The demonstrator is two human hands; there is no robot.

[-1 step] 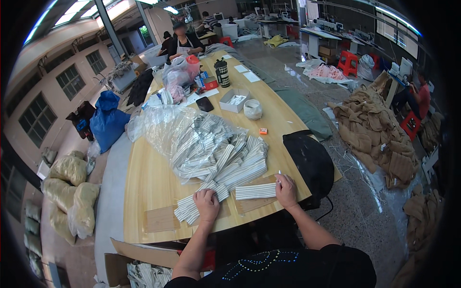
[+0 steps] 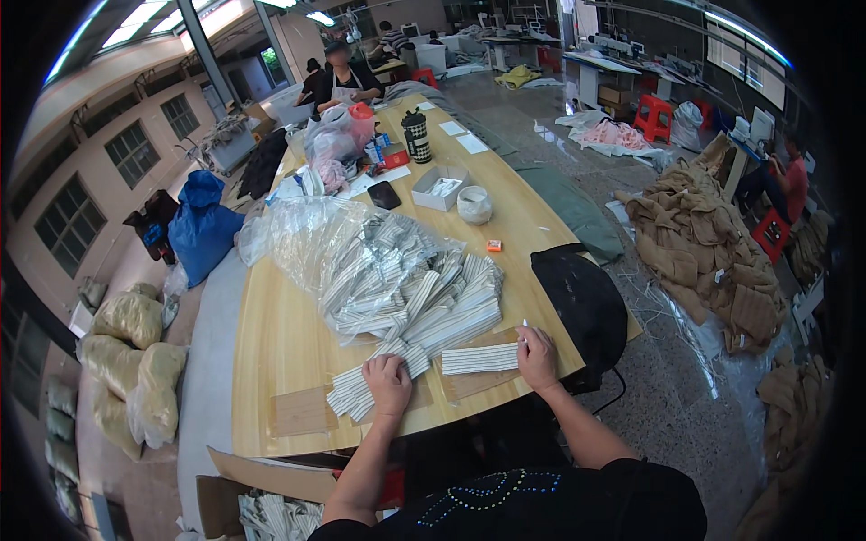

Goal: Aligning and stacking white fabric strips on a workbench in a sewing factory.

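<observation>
My left hand point(image 2: 389, 382) presses curled fingers onto a small stack of striped fabric pieces point(image 2: 350, 394) near the table's front edge. In my right hand point(image 2: 538, 358) is a slim white pen-like stick point(image 2: 526, 324), its upper end poking above the fingers; its kind is too small to make out. Beside that hand a single striped fabric piece point(image 2: 478, 360) lies flat over a tan rectangular sheet point(image 2: 469, 385). Just beyond my hands a big heap of the same striped pieces point(image 2: 465, 302) spills from a clear plastic bag point(image 2: 307, 243).
On the wooden table point(image 2: 257, 361) are a small orange box point(image 2: 494, 245), a white tub point(image 2: 474, 206), an open white box point(image 2: 437, 194), a phone point(image 2: 384, 196) and a tumbler point(image 2: 417, 137). A black bag point(image 2: 582, 307) covers the right edge. A cardboard box point(image 2: 216, 505) stands below left.
</observation>
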